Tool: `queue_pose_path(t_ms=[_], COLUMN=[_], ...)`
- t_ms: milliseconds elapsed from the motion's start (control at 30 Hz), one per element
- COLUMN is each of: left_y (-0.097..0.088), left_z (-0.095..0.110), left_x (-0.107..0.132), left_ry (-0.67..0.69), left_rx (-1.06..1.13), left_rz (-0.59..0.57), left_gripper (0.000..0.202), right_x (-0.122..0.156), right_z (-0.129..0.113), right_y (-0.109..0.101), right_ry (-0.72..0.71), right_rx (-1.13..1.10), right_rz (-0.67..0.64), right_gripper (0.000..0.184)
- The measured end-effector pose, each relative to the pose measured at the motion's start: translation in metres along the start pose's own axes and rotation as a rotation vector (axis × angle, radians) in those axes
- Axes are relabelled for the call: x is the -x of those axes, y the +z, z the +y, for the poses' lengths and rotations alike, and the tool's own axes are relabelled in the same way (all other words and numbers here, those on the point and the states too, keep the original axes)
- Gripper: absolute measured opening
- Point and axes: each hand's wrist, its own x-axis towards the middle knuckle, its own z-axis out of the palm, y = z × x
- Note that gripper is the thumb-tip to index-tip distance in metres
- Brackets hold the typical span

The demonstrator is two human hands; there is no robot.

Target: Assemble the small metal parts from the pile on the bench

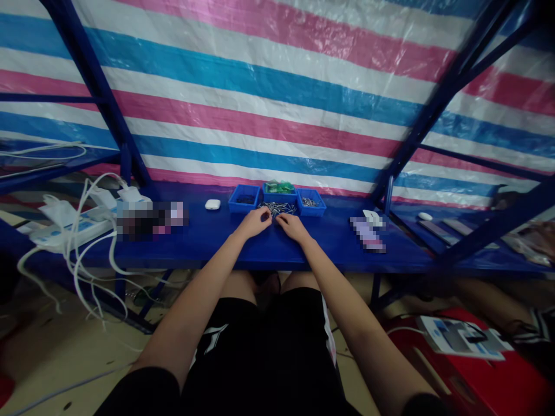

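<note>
My left hand and my right hand rest close together at the near edge of a loose pile of thin, shiny metal pins, perhaps screws or nails. Fingers on both hands are curled in, thumb towards fingertips; whatever they pinch is too small to make out. Behind the pile sit small blue bins: the left bin has dark small pieces in it, the middle bin carries green plastic packets, and the right bin contains silvery small parts.
On the blue table lie a white earbud case and, to the right, a blurred-out purple item. A white power strip with tangled cables stands at left. Blue frame bars slope at both sides. A red stool is at lower right.
</note>
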Motion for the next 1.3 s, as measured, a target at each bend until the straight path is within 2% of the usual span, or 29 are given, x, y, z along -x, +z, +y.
queue_pose_path(t_ms=[367, 633, 1133, 1300], left_y=[0.004, 0.003, 0.005, 0.005], left_z=[-0.010, -0.011, -0.013, -0.013], left_x=[-0.001, -0.001, -0.001, -0.002], left_ry=[-0.064, -0.034, -0.030, -0.047], left_rx=[-0.002, -0.015, -0.010, -0.013], left_rz=[-0.078, -0.098, -0.096, -0.063], left_gripper=[0.024, 0.025, 0.028, 0.028], right_x=[0.000, 0.000, -0.001, 0.000], right_z=[0.002, 0.003, 0.002, 0.001], right_y=[0.000, 0.002, 0.001, 0.000], right_ry=[0.014, -0.033, -0.032, -0.013], right_rx=[-0.090, -0.142, -0.114, -0.083], right_rz=[0.077, 0.041, 0.021, 0.060], right_gripper=[0.027, 0.021, 0.020, 0.020])
